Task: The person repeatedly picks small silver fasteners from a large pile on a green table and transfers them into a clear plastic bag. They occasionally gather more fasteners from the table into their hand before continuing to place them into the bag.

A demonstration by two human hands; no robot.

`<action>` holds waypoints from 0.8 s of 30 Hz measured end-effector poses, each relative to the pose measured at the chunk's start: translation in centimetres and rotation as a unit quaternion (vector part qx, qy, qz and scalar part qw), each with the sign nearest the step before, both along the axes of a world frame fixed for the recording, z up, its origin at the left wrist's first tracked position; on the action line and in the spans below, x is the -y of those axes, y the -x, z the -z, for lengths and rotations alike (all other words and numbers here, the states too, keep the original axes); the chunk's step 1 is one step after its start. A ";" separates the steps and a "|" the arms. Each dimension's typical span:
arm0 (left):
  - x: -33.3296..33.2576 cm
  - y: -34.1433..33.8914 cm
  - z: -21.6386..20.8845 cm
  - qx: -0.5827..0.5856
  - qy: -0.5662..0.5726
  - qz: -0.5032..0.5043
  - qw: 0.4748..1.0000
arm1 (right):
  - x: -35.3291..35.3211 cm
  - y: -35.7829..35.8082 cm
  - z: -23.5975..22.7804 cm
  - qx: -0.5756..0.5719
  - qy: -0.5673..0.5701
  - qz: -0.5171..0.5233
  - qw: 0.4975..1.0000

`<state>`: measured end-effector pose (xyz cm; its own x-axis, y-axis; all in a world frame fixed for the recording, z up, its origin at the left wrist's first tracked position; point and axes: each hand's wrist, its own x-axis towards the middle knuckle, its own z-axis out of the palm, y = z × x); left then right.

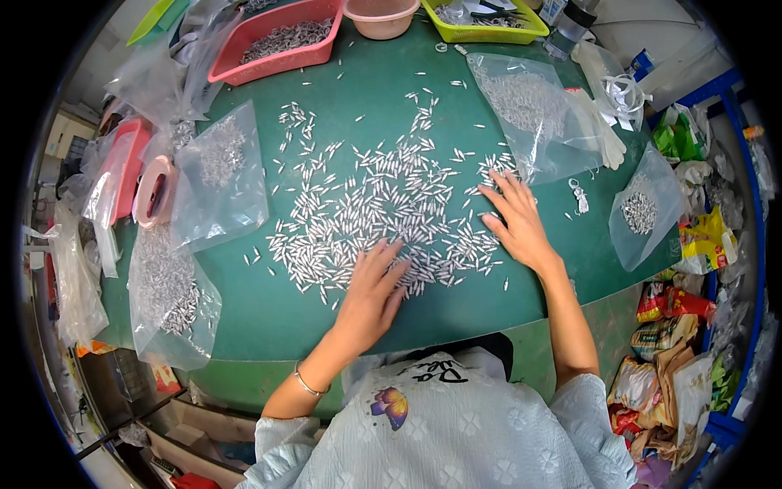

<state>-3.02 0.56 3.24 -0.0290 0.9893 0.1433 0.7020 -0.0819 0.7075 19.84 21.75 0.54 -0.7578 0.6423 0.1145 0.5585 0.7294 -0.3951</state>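
Observation:
Many small silvery, spindle-shaped metal pieces [366, 196] lie in a loose, single-layer spread over the green tabletop [244, 310]. My left hand [375, 281] rests on the near edge of this spread, palm down, with its fingers apart over the pieces. Farther right, my right hand [517, 220] lies with fingers spread, its fingertips touching the pieces at the spread's right edge. Neither hand shows anything gripped, though what is under the palms is hidden. A bracelet [309, 381] circles my left wrist.
Clear plastic bags of small metal parts lie left [220, 163], near left [175, 301], far right [529, 106] and right [643, 208]. A red tray [228, 72], a pink bowl [383, 26] and a yellow tray [489, 34] line the back. A white glove [607, 147] lies right.

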 end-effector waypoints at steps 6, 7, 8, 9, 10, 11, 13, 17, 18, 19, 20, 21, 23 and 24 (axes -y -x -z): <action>1.2 -1.7 1.4 -0.067 0.047 0.006 0.997 | 3.7 -0.9 -0.5 -0.036 0.063 -0.035 0.997; 1.3 -1.8 1.4 -0.070 0.043 0.001 0.997 | 4.2 -1.1 -0.6 -0.037 0.070 -0.040 0.996; 1.4 -1.9 1.4 -0.070 0.039 0.001 0.997 | 4.7 -1.2 -0.7 -0.039 0.077 -0.046 0.995; 1.5 -2.0 1.4 -0.070 0.034 0.000 0.997 | 5.1 -1.3 -1.0 -0.038 0.083 -0.050 0.995; 1.6 -2.1 1.4 -0.070 0.030 0.000 0.997 | 5.4 -1.5 -1.2 -0.037 0.086 -0.058 0.994; 1.7 -2.2 1.3 -0.070 0.024 -0.001 0.997 | 5.6 -1.8 -1.4 -0.037 0.087 -0.067 0.993; 2.1 -2.4 1.2 -0.063 0.025 -0.005 0.998 | 6.0 -2.3 -1.6 -0.042 0.090 -0.082 0.992; 2.3 -3.0 0.7 -0.062 0.004 -0.018 0.998 | 7.2 -2.7 -1.9 -0.062 0.103 -0.088 0.989; 2.5 -3.2 0.4 -0.011 0.006 -0.021 1.000 | 7.5 -2.7 -2.0 -0.066 0.107 -0.085 0.988; 2.8 -3.7 0.0 0.040 0.008 -0.024 0.999 | 7.6 -3.0 -1.9 -0.088 0.098 -0.064 0.989; 3.2 -4.2 -0.4 0.091 0.010 -0.027 0.995 | 7.6 -3.4 -1.9 -0.110 0.088 -0.043 0.989; 3.6 -4.6 -0.7 0.167 0.046 0.003 0.985 | 7.6 -3.8 -1.9 -0.132 0.079 -0.022 0.988; 4.3 -5.4 -1.0 0.314 0.117 0.061 0.940 | 7.3 -5.0 -1.9 -0.107 -0.003 0.051 0.993; 4.6 -6.1 -0.9 0.370 0.166 0.078 0.911 | 7.1 -5.7 -1.9 -0.094 -0.044 0.087 0.991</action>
<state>3.07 -4.00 4.09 0.1478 0.9748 -0.1670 0.0205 0.1658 0.9859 25.55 14.64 2.39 -0.5957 0.7431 0.3050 0.6016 0.6643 -0.4435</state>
